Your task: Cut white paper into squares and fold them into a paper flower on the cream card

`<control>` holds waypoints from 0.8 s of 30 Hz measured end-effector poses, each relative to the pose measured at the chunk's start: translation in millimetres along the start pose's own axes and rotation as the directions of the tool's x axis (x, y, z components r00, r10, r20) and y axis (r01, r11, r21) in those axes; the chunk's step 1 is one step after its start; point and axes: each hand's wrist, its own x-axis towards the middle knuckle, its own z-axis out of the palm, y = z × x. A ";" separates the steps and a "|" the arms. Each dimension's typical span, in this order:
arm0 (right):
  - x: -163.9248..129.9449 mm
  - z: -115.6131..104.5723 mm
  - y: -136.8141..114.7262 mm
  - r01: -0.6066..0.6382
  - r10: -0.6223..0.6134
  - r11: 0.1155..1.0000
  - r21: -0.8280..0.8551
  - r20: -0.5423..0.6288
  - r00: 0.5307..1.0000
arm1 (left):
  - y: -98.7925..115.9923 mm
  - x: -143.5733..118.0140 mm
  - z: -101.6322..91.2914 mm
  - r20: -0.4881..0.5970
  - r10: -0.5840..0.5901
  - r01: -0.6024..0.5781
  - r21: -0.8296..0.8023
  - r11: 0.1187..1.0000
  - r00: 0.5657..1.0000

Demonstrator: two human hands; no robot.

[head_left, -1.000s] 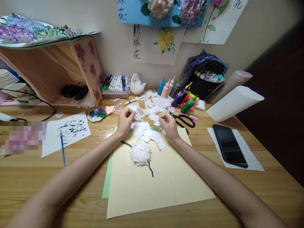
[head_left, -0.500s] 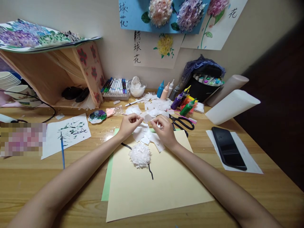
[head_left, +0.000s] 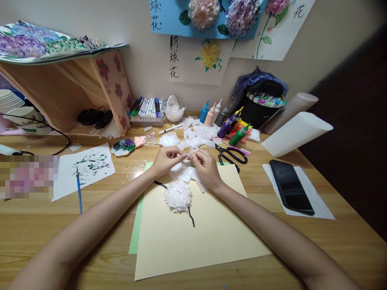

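Left hand [head_left: 165, 160] and right hand [head_left: 205, 168] pinch one white tissue square [head_left: 189, 153] together (fingertips closed on it); thin tissue may tear, or the forearms brush the tissue flower [head_left: 178, 196].

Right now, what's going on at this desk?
A person sits at a wooden desk and pinches one small white tissue square between the left hand and the right hand, above a pile of loose squares. Just below lies a fluffy white tissue flower on a cream paper sheet, with a black drawn stem beneath it. Black scissors, paint bottles and a black phone lie to the right.
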 end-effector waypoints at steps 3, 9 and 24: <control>-0.3 -0.3 -0.5 -0.005 0.005 1.000 0.015 0.001 1.000 | 0.2 0.3 0.1 0.004 0.007 -0.007 0.006 1.000 1.000; -0.7 0.4 0.3 -0.025 0.025 1.000 -0.006 -0.026 0.999 | 0.5 0.0 1.4 0.020 0.030 -0.031 0.032 0.999 0.999; 1.1 -1.0 5.1 -0.043 0.047 0.998 0.054 -0.067 0.997 | -10.4 3.2 -0.2 -0.137 -0.085 0.081 -0.038 0.996 0.987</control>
